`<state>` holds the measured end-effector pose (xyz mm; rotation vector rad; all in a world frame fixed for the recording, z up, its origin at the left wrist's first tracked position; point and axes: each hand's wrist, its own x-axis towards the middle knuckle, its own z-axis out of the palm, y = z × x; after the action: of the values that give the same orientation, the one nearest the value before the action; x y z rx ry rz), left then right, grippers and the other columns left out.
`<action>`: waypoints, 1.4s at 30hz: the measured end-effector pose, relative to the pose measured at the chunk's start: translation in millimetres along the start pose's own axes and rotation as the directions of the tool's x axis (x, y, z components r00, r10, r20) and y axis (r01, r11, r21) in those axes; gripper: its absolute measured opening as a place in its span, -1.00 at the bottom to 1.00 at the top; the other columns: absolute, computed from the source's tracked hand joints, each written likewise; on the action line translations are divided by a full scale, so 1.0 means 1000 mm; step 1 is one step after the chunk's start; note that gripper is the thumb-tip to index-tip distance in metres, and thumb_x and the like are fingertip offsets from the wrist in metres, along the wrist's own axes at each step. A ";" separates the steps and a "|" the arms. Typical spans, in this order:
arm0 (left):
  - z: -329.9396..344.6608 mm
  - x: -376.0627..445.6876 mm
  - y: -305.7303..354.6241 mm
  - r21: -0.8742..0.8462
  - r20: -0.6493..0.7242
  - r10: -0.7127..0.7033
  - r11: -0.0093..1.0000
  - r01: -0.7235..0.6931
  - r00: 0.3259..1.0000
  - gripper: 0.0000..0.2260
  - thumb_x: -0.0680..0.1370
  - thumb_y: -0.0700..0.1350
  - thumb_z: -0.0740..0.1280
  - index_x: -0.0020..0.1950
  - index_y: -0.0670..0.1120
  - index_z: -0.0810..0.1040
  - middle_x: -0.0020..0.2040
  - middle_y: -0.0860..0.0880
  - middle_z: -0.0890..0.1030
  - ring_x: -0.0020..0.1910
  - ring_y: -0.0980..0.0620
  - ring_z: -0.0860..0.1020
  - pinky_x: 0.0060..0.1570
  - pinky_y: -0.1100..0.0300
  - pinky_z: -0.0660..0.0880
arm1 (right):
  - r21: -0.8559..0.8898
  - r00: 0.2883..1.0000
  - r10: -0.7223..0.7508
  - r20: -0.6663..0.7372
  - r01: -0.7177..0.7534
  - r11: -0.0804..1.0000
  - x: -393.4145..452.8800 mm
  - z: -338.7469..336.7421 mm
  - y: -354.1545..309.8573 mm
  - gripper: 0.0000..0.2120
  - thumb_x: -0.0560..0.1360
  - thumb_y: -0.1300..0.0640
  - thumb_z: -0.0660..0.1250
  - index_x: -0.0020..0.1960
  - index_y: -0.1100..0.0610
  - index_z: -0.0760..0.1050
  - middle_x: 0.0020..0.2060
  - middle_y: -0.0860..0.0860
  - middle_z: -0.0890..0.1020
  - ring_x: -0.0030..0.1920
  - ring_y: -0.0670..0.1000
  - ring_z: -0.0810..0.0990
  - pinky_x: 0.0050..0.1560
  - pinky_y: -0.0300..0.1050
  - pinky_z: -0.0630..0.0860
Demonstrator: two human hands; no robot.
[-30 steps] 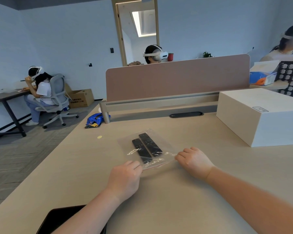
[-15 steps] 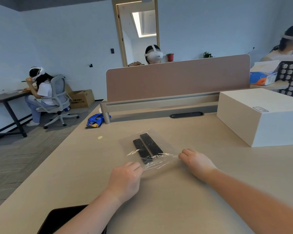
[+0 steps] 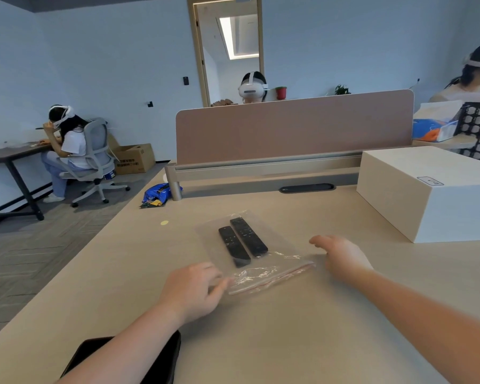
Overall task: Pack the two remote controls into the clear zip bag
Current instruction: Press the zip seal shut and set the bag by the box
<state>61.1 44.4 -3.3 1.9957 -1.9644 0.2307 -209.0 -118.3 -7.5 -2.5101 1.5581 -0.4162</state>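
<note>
Two black remote controls, a shorter one point(image 3: 234, 246) and a longer one point(image 3: 248, 236), lie side by side inside the clear zip bag point(image 3: 277, 245), which rests flat on the desk. The bag's zip edge faces me. My left hand point(image 3: 194, 291) sits at the bag's near left corner, fingertips touching the zip strip. My right hand point(image 3: 341, 256) hovers just right of the bag's near right corner, fingers spread and off the plastic.
A large white box point(image 3: 432, 195) stands at the right. A black phone point(image 3: 122, 361) lies near the front edge under my left forearm. A pink divider panel point(image 3: 294, 128) closes the desk's far side, with a blue snack packet point(image 3: 157, 194) and a small yellow sticker point(image 3: 164, 222) at far left.
My right hand has let go of the bag's right corner and moved right, opening its fingers. My left hand's fingers have loosened at the left corner. The bag lies flatter.
</note>
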 end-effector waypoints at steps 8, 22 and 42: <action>0.023 0.055 -0.019 -0.334 0.240 -0.632 0.659 0.674 0.737 -0.67 0.52 0.12 0.21 -0.07 -0.14 0.57 -0.10 -0.10 0.67 -0.03 -0.15 0.62 0.08 0.07 0.54 | 0.335 0.971 0.211 0.110 -0.236 0.912 0.044 0.004 -0.029 -0.75 0.55 0.12 0.21 0.15 0.17 0.57 0.10 0.11 0.65 0.13 0.13 0.57 0.07 -0.15 0.46; 0.062 0.116 -0.026 -0.679 0.256 -0.792 0.262 0.686 0.555 -0.54 0.43 -0.13 0.38 0.31 -0.09 0.38 0.13 -0.15 0.56 0.03 -0.16 0.54 -0.11 0.11 0.50 | 0.261 0.915 0.259 0.310 -0.344 0.902 0.128 0.046 -0.069 -0.51 0.43 -0.18 0.34 0.07 0.24 0.55 -0.04 0.13 0.65 -0.05 0.15 0.61 -0.07 -0.12 0.51; 0.128 0.226 0.067 -0.701 0.161 -0.532 0.532 0.476 0.831 -0.86 0.49 -0.21 0.34 -0.01 -0.08 0.67 0.02 -0.08 0.68 0.00 -0.06 0.59 0.06 0.14 0.49 | 0.315 0.861 0.499 -0.097 -0.449 0.836 0.138 0.028 0.054 -0.92 0.55 0.17 0.19 -0.11 0.05 0.32 -0.33 -0.05 0.48 -0.17 0.09 0.50 0.02 -0.02 0.48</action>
<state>-11.8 -211.6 -37.8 1.8275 -1.0476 -0.5387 -188.4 -266.3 -27.9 -1.8267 1.9524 -0.7360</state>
